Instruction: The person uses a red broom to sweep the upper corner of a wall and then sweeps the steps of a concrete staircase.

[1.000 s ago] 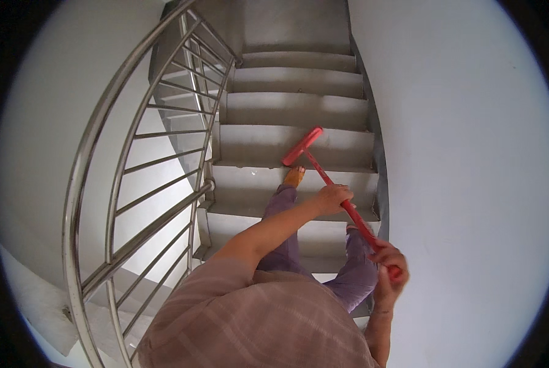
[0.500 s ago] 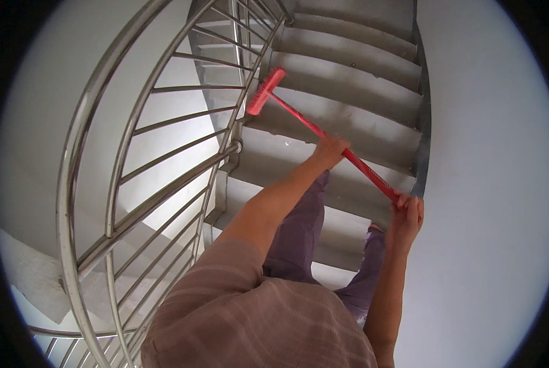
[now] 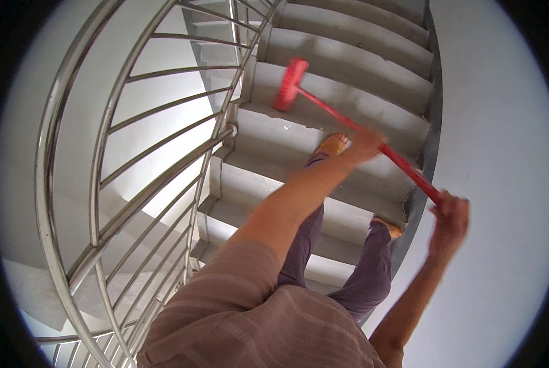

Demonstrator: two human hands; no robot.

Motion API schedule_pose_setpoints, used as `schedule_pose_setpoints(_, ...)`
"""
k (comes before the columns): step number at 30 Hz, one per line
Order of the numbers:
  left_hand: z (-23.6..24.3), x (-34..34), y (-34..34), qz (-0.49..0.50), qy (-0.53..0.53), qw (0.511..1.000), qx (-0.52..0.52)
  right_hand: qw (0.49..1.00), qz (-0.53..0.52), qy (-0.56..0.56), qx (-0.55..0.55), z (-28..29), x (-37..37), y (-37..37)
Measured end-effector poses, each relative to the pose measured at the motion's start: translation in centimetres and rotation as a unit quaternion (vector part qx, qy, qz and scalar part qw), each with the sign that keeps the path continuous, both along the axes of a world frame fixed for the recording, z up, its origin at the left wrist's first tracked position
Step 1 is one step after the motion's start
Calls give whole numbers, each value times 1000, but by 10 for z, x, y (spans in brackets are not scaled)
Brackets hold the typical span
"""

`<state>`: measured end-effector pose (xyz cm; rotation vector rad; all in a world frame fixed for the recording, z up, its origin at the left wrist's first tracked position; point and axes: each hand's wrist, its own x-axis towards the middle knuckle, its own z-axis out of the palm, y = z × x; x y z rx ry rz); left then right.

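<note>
I stand on grey concrete stairs (image 3: 348, 67) with a red broom (image 3: 335, 113) held in both hands. My left hand (image 3: 366, 144) grips the handle about midway. My right hand (image 3: 449, 214) grips the handle's upper end near the wall. The red brush head (image 3: 289, 84) rests on a step ahead, close to the railing side. Below the hands are my feet in orange sandals (image 3: 334, 144) and my purple trousers (image 3: 372, 270), one foot a step higher than the other.
A curved steel railing (image 3: 164, 178) with several horizontal bars runs along the left of the stairs, with a lower flight visible through it. A plain white wall (image 3: 501, 153) closes the right side. More steps rise ahead.
The brush head has swept from the middle of a step toward the railing side. Both hands stayed on the handle, and my view has tilted and shifted.
</note>
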<state>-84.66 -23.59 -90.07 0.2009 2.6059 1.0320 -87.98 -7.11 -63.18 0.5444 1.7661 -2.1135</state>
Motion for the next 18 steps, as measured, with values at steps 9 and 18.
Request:
schedule_pose_setpoints(9,144,-27,80,-73,-21,993,86,981,88,95,141,153,-3,85)
schedule_pose_setpoints(18,26,38,-53,-13,-1,1000,-5,997,12,-22,-69,-23,54,0)
